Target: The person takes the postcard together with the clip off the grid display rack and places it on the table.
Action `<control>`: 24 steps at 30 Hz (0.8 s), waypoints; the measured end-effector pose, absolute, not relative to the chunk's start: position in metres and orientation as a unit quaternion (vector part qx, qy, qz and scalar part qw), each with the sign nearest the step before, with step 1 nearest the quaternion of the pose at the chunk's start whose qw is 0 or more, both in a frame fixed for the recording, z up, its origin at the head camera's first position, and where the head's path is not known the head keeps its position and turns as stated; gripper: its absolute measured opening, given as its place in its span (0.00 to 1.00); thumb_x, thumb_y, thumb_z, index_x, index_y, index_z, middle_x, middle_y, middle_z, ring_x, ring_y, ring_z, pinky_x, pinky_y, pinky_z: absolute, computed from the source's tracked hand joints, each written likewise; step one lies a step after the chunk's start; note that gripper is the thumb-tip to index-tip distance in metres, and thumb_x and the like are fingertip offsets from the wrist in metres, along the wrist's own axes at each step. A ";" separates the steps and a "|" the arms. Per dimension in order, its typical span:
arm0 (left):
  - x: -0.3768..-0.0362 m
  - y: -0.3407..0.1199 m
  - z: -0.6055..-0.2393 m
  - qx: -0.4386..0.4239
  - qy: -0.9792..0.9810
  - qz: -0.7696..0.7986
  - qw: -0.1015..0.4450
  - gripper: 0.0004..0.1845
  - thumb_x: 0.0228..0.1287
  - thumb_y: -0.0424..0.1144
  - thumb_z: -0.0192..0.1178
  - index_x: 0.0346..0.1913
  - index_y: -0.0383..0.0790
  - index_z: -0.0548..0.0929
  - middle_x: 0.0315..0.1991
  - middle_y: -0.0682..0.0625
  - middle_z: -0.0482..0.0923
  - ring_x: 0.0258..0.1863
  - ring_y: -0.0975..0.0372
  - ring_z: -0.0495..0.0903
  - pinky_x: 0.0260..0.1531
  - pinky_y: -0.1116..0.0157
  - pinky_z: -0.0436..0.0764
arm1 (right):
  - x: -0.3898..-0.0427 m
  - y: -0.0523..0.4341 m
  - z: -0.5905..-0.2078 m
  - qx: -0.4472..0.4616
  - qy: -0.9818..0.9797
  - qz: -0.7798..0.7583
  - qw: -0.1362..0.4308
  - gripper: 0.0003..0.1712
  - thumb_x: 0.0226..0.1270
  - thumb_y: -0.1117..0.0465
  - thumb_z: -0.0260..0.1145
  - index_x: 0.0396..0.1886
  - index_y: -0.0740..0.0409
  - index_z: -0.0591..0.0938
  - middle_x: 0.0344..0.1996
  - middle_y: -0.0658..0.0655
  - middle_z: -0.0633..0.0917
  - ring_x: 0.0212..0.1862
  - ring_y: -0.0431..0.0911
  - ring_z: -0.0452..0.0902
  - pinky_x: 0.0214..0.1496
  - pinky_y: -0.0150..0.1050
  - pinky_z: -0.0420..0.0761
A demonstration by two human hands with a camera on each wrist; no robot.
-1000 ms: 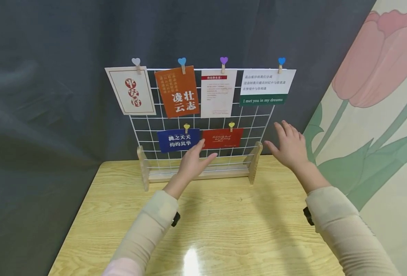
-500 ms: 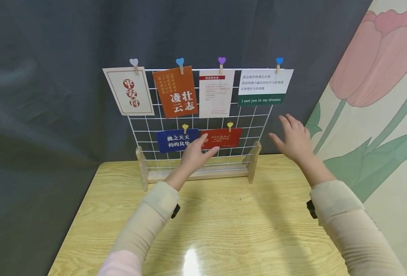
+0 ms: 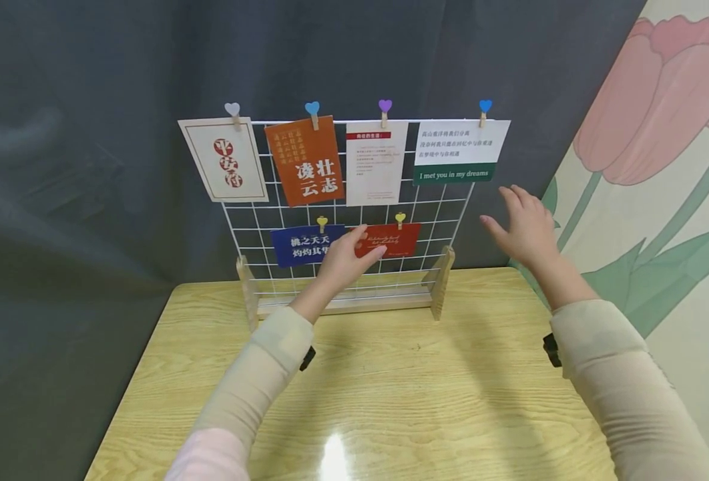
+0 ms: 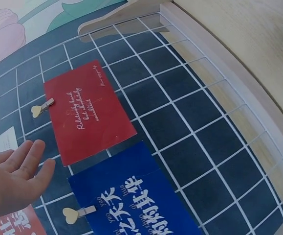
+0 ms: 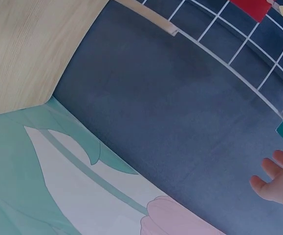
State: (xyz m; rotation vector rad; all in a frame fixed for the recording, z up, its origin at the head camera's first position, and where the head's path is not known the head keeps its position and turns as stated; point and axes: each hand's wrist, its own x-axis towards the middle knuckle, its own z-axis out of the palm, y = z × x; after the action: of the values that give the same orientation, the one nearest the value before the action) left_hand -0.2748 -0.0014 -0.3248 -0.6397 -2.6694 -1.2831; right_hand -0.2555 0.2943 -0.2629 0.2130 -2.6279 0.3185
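A white wire grid (image 3: 354, 214) in a wooden base stands on the table (image 3: 390, 401), holding six cards on six heart pegs. The left hand (image 3: 345, 257), fingers straight and empty, reaches the red card (image 3: 390, 239) beside the blue card (image 3: 303, 245). The right hand (image 3: 525, 224) hovers open beside the grid.

Table (image 3: 390, 401): pale wood grain, glossy, with a glare spot near my edge. Grid (image 3: 444, 207): thin white-coated wire in a bare wooden base (image 3: 342, 306). Cards are matt paper; red card (image 3: 393, 239) smooth. Pegs (image 3: 400, 219) wooden. Backdrop (image 3: 90, 133): dull grey cloth, creased.
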 end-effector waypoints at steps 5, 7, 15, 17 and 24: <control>-0.274 0.003 -0.314 -0.223 -0.894 -0.385 0.053 0.36 0.56 0.57 0.51 0.63 0.40 0.59 0.56 0.49 0.66 0.54 0.59 0.66 0.51 0.61 0.66 | -0.259 0.299 -0.257 0.073 -0.961 0.124 0.235 0.34 0.61 0.51 0.54 0.59 0.69 0.59 0.57 0.71 0.59 0.57 0.65 0.53 0.51 0.63 0.53; -0.275 0.006 -0.308 -0.230 -0.898 -0.372 0.055 0.36 0.56 0.57 0.50 0.63 0.40 0.59 0.57 0.49 0.65 0.54 0.59 0.65 0.52 0.61 0.65 | -0.260 0.299 -0.254 0.069 -0.962 0.130 0.230 0.34 0.62 0.51 0.53 0.60 0.70 0.58 0.58 0.71 0.59 0.57 0.64 0.53 0.52 0.62 0.53; -0.279 0.015 -0.293 -0.243 -0.892 -0.379 0.045 0.35 0.56 0.55 0.52 0.63 0.39 0.59 0.57 0.48 0.65 0.54 0.60 0.66 0.50 0.63 0.67 | -0.266 0.303 -0.241 0.068 -0.961 0.167 0.209 0.35 0.63 0.51 0.50 0.60 0.71 0.55 0.58 0.72 0.58 0.59 0.63 0.51 0.57 0.57 0.52; -0.281 0.017 -0.290 -0.241 -0.886 -0.394 0.042 0.35 0.56 0.54 0.53 0.62 0.40 0.59 0.56 0.48 0.67 0.52 0.60 0.67 0.48 0.64 0.69 | -0.267 0.304 -0.238 0.067 -0.961 0.175 0.205 0.35 0.63 0.52 0.50 0.61 0.72 0.55 0.58 0.72 0.58 0.59 0.63 0.50 0.58 0.56 0.51; -0.286 0.022 -0.281 -0.212 -0.860 -0.464 0.018 0.34 0.56 0.53 0.54 0.63 0.43 0.59 0.55 0.49 0.68 0.50 0.61 0.69 0.47 0.66 0.70 | -0.269 0.307 -0.225 0.056 -0.964 0.182 0.186 0.36 0.63 0.50 0.49 0.62 0.71 0.53 0.58 0.72 0.57 0.60 0.63 0.49 0.57 0.57 0.51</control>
State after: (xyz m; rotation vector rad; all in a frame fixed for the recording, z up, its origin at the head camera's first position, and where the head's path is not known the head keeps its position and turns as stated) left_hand -0.2857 0.0223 -0.2814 -0.6601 -2.6712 -1.4421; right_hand -0.2694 0.3065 -0.2252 0.1580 -2.7142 0.5136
